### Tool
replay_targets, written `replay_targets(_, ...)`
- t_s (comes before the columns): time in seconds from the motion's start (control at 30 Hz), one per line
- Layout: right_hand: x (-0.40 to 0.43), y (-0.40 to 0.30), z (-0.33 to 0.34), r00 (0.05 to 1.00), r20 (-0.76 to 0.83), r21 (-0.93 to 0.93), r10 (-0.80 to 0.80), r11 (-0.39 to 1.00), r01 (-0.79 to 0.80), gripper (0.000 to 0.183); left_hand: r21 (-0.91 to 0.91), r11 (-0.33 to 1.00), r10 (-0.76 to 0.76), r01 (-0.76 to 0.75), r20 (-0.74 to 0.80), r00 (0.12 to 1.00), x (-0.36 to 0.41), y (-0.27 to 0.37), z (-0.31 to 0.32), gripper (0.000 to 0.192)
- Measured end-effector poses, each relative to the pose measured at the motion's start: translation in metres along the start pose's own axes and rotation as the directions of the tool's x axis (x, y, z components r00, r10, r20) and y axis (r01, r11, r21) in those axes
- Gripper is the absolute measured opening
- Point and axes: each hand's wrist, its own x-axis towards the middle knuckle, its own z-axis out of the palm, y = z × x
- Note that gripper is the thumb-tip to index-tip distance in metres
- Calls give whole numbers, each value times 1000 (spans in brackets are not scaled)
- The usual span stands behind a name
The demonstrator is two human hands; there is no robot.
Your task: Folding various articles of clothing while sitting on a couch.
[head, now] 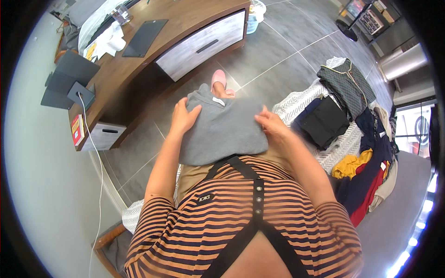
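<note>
A grey knit top (pixel 222 128) lies over my lap, folded into a rough rectangle with its neckline and white label towards my knees. On its left edge rests my left hand (pixel 184 114), thumb on top of the fabric and fingers around the side. My right hand (pixel 273 123) grips the opposite edge between thumb and fingers; that corner is slightly blurred. To my right, a folded black garment (pixel 325 120) sits on a dark navy one (pixel 306 111). Beyond them is a folded dark patterned garment with cream piping (pixel 347 87).
A white patterned cloth (pixel 299 104) lies beneath the folded clothes. Loose clothes, including yellow (pixel 351 165) and red (pixel 368 196) pieces, are heaped on the grey sofa (pixel 399 215). At left stands a wooden desk (pixel 187 21) with a dark tablet (pixel 144 38) and a white cable (pixel 94 139).
</note>
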Motion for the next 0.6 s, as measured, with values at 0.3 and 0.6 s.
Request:
replay_targets(0.3, -5, -35, 12, 966, 141, 510, -215, 852, 115, 25, -598, 801, -99, 26, -91, 991, -18, -7, -10, 47)
replay_targets(0.6, 17, -16, 2, 999, -48, -196, -17, 981, 7, 39, -492, 683, -448, 540, 301, 842, -8, -20, -6, 52)
